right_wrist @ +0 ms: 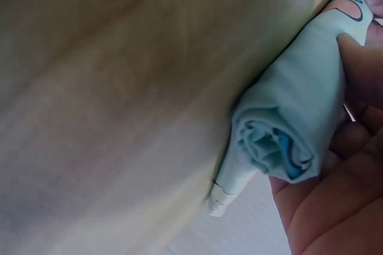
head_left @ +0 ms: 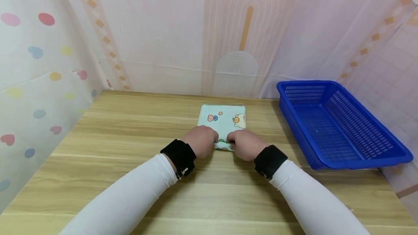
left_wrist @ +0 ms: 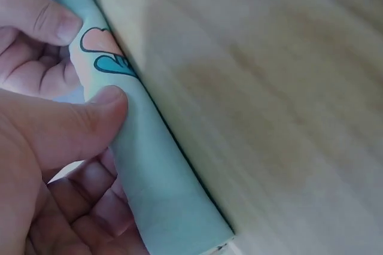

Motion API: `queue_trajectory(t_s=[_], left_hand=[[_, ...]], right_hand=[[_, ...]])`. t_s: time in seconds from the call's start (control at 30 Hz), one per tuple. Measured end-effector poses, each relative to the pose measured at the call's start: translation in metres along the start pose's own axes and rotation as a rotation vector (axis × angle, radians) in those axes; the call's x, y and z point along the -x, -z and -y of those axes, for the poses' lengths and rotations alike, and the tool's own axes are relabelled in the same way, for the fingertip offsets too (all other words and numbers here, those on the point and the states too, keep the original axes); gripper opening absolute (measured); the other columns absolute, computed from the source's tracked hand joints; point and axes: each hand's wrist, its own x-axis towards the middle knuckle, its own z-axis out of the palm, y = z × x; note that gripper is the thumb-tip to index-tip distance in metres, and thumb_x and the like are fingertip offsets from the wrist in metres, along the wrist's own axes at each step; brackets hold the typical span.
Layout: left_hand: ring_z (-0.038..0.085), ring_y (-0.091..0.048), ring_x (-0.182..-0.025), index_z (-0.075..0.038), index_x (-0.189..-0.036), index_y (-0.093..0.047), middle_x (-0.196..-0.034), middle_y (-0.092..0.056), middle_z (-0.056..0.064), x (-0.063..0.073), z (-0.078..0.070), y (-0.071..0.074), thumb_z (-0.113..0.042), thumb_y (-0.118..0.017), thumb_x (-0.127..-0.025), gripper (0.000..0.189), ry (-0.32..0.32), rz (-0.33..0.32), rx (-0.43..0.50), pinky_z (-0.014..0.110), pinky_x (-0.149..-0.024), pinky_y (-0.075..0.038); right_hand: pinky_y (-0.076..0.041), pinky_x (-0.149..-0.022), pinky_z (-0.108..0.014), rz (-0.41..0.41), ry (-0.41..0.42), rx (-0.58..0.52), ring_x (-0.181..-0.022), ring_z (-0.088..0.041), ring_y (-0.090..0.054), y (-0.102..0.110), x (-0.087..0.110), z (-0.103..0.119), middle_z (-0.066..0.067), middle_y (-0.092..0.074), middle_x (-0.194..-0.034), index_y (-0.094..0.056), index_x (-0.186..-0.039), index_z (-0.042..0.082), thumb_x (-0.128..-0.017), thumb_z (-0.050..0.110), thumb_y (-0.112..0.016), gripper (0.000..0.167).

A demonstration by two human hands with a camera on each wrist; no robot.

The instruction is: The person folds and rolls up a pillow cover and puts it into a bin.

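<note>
A folded pale mint cloth [head_left: 222, 120] with printed flowers and a cartoon animal lies on the wooden table. Its edge closest to me is turned up into a roll [left_wrist: 158, 165]. My left hand [head_left: 201, 142] pinches the left part of that roll, thumb on the near side and fingers curled behind. On the right part, my right hand [head_left: 247, 144] grips in the same way. The right wrist view shows the spiral end of the rolled cloth [right_wrist: 296, 81], with a flat part stretching out beyond it. Both thumbs sit close together near a printed flower.
To the right stands a blue plastic basket [head_left: 297, 133] with slotted walls and nothing seen inside. A patterned curtain [head_left: 163, 39] hangs along the back and sides of the table [head_left: 137, 119].
</note>
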Motion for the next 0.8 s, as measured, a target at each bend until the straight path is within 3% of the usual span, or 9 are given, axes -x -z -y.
queue_trajectory(t_s=[0.2, 0.4, 0.63, 0.8], left_hand=[[0.017, -0.058, -0.079, -0.014, -0.094, -0.077, -0.087, -0.072, -0.003, -0.007, 0.007, 0.005, -0.013, -0.071, -0.100, 0.009, 0.031, 0.055, 0.065, 0.033, -0.080, -0.053], [0.017, -0.064, -0.093, -0.015, -0.106, -0.078, -0.103, -0.076, -0.002, -0.015, 0.014, 0.008, -0.011, -0.066, -0.103, 0.013, 0.051, 0.118, 0.114, 0.035, -0.092, -0.054], [0.018, -0.058, -0.085, -0.017, -0.101, -0.068, -0.093, -0.067, -0.002, -0.018, 0.017, 0.013, -0.011, -0.065, -0.104, 0.007, 0.053, 0.149, 0.122, 0.030, -0.079, -0.046], [0.016, -0.061, -0.089, -0.015, -0.104, -0.072, -0.102, -0.072, -0.001, -0.020, 0.017, 0.013, -0.010, -0.065, -0.103, 0.009, 0.030, 0.136, 0.106, 0.031, -0.086, -0.052]], right_hand=[[-0.051, -0.084, -0.033, 0.039, -0.025, -0.074, -0.088, -0.018, -0.059, 0.005, -0.007, -0.006, 0.000, -0.069, -0.093, -0.072, -0.101, 0.012, -0.102, 0.009, -0.065, 0.007], [-0.049, -0.086, -0.032, 0.091, -0.066, -0.077, -0.089, -0.017, -0.059, 0.008, -0.017, -0.009, 0.000, -0.070, -0.095, -0.074, -0.103, 0.011, -0.102, 0.010, -0.064, 0.010], [-0.049, -0.083, -0.031, 0.135, -0.131, -0.051, -0.088, -0.018, -0.060, 0.014, -0.027, -0.008, -0.002, -0.072, -0.097, -0.076, -0.103, 0.009, -0.100, 0.013, -0.066, 0.011], [-0.047, -0.072, -0.027, 0.137, -0.219, -0.066, -0.081, -0.017, -0.059, 0.021, -0.032, -0.009, -0.001, -0.069, -0.088, -0.076, -0.090, 0.009, -0.096, 0.020, -0.073, 0.012]])
